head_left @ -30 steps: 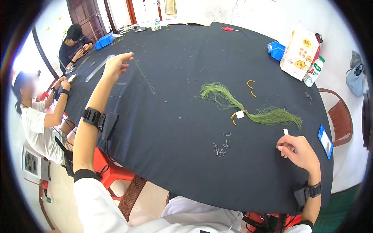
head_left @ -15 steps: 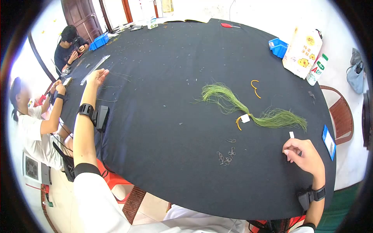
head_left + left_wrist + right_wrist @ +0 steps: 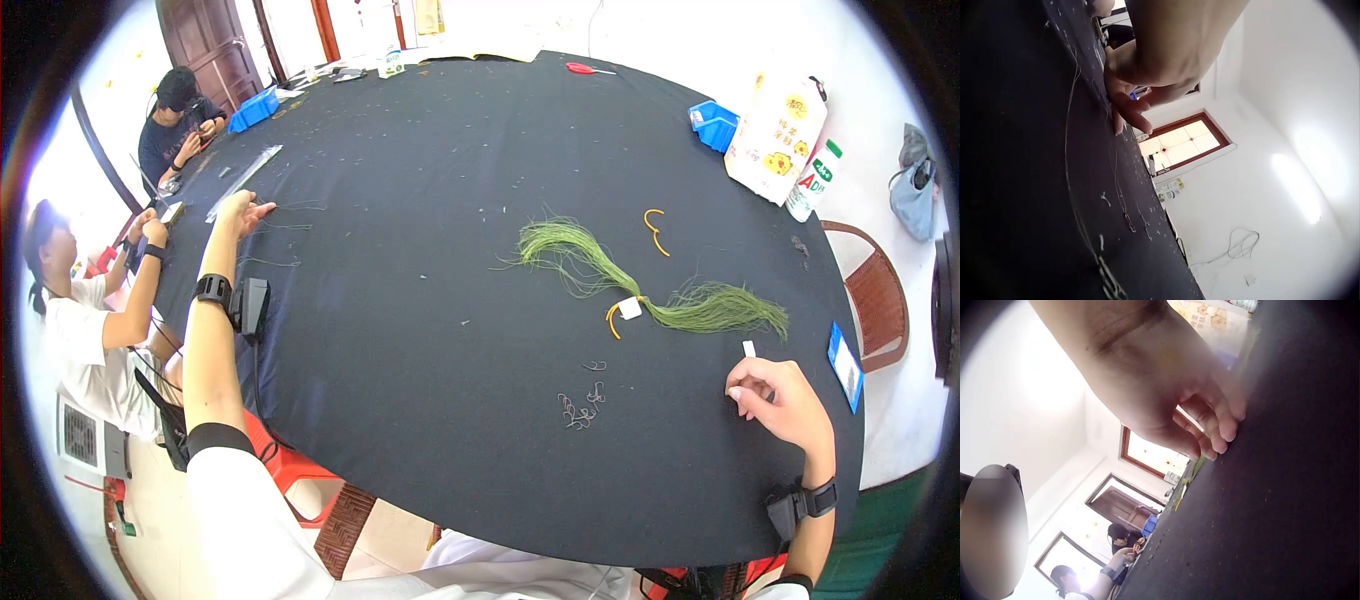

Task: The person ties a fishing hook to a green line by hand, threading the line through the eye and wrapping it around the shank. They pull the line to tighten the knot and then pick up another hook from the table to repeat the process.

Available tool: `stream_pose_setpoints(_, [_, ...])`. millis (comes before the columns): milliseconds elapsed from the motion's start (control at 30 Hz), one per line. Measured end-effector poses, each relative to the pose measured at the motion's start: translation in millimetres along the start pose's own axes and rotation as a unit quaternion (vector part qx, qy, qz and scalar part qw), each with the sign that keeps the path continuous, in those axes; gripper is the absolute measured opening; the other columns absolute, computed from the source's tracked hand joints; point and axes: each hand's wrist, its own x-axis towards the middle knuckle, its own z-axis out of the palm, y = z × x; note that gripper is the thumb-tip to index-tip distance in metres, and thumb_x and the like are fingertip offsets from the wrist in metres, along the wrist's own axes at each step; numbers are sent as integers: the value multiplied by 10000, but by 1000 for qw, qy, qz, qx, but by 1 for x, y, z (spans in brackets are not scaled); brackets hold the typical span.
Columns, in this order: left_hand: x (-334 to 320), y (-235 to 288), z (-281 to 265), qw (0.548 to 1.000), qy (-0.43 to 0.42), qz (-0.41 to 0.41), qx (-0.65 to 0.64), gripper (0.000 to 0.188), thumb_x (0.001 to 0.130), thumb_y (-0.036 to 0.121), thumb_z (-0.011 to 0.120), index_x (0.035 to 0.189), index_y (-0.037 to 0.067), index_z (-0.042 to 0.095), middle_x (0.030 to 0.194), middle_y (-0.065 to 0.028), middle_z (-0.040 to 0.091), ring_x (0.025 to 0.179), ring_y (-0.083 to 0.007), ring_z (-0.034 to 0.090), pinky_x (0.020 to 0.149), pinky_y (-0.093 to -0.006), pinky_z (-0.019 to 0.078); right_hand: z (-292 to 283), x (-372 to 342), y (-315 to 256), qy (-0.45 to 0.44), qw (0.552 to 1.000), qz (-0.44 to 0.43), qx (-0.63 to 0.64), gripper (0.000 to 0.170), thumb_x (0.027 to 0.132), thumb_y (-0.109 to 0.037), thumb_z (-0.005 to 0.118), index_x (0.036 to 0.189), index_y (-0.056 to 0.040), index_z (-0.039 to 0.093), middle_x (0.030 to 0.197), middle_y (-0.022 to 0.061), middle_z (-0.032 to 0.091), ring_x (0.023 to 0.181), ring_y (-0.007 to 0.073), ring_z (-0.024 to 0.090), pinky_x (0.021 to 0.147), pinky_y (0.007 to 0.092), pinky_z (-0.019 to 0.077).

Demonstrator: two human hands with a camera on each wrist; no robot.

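My left hand [image 3: 243, 212] is low at the table's left side, fingers extended and apart. Beside its fingertips lie thin fishing lines [image 3: 288, 227], running to the right across the cloth. The left wrist view shows the hand [image 3: 1160, 69] from behind, over lines with small hooks [image 3: 1129, 223] at their ends. On the right, my right hand [image 3: 782, 400] rests on the cloth with loosely bent fingers and nothing between them, as the right wrist view also shows. Between the hands lie a pile of loose fish hooks [image 3: 578, 412] and a bundle of green line [image 3: 715, 304] tied at its middle.
A clear plastic sleeve [image 3: 245, 180] lies beyond my left hand. Yellow curved pieces [image 3: 655, 232], a blue packet [image 3: 845, 367], a paper bag [image 3: 778, 140], a bottle [image 3: 814, 182] and a blue bin [image 3: 714, 126] are on the right. Two people [image 3: 95, 320] sit at the left.
My left hand, raised with a hooked line hanging from its fingers, has come down to the left side of the table; its fingers have opened and the line lies there. My right hand stays put.
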Motion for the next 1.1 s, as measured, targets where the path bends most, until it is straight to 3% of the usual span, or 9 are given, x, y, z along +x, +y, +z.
stream_pose_setpoints(200, [-5, 0, -15, 987, 54, 88, 121, 341, 893, 201, 482, 1128, -45, 463, 830, -174, 675, 447, -120, 537, 329, -231, 345, 2, 0, 5, 6, 1000, -23, 4, 50, 841, -64, 613, 841, -20, 589, 580, 37, 588, 510, 97, 578, 474, 224, 435])
stream_pose_setpoints(300, [-11, 5, -10, 940, 88, 169, 282, 298, 856, 246, 549, 957, -34, 565, 755, -134, 656, 445, -130, 532, 327, -255, 342, 2, 0, 2, 26, 999, -27, 1, 61, 845, -67, 611, 821, -14, 593, 574, 32, 581, 505, 90, 569, 473, 222, 427])
stream_pose_setpoints(400, [-68, 3, 25, 925, -19, 260, 276, 343, 844, 311, 592, 898, -27, 628, 733, -93, 635, 426, -100, 531, 314, -222, 328, 1, 4, -4, 56, 998, -21, 7, 81, 845, -68, 613, 791, -10, 599, 566, 26, 571, 499, 79, 558, 475, 224, 422])
stream_pose_setpoints(500, [-168, 4, 84, 870, -148, 277, 380, 343, 862, 312, 587, 936, -19, 639, 720, -78, 634, 406, -83, 517, 308, -210, 326, 0, 12, -7, 78, 997, -15, 4, 113, 846, -93, 614, 772, -7, 611, 555, 22, 557, 486, 67, 538, 476, 229, 418])
stream_pose_setpoints(700, [-321, -29, 169, 767, -379, 368, 365, 252, 894, 233, 583, 949, -5, 646, 742, -52, 642, 455, -71, 517, 393, -212, 404, -4, 42, 0, 114, 993, -35, 1, 155, 858, -138, 601, 780, -7, 625, 578, 29, 572, 524, 73, 550, 496, 240, 419])
stream_pose_setpoints(767, [-358, -42, 186, 746, -422, 391, 336, 205, 877, 185, 607, 955, -2, 646, 777, -56, 648, 541, -86, 539, 479, -233, 448, -12, 52, 0, 134, 990, -33, -22, 151, 845, -148, 604, 799, -8, 635, 604, 44, 595, 539, 82, 560, 522, 247, 435])
stream_pose_setpoints(900, [-379, -64, 222, 621, -440, 583, 284, 209, 829, 118, 658, 1010, 17, 632, 907, -93, 640, 658, -152, 570, 595, -272, 467, -30, 79, 15, 178, 983, -33, -33, 119, 819, -128, 599, 832, -22, 652, 682, 64, 644, 624, 135, 607, 603, 283, 475])
stream_pose_setpoints(967, [-379, -72, 244, 596, -457, 612, 248, 233, 830, 105, 652, 1045, 19, 619, 973, -105, 615, 669, -163, 562, 604, -274, 463, -36, 100, 38, 205, 976, -68, -38, 112, 814, -123, 596, 842, -34, 658, 720, 69, 660, 677, 164, 628, 647, 308, 491])
stream_pose_setpoints(1100, [-379, -76, 270, 589, -457, 613, 261, 248, 829, 122, 656, 1059, 36, 619, 990, -95, 598, 660, -158, 536, 604, -281, 455, -45, 127, 53, 221, 964, -5, -145, 106, 799, -124, 647, 874, -49, 654, 740, 33, 619, 715, 128, 595, 661, 281, 476])
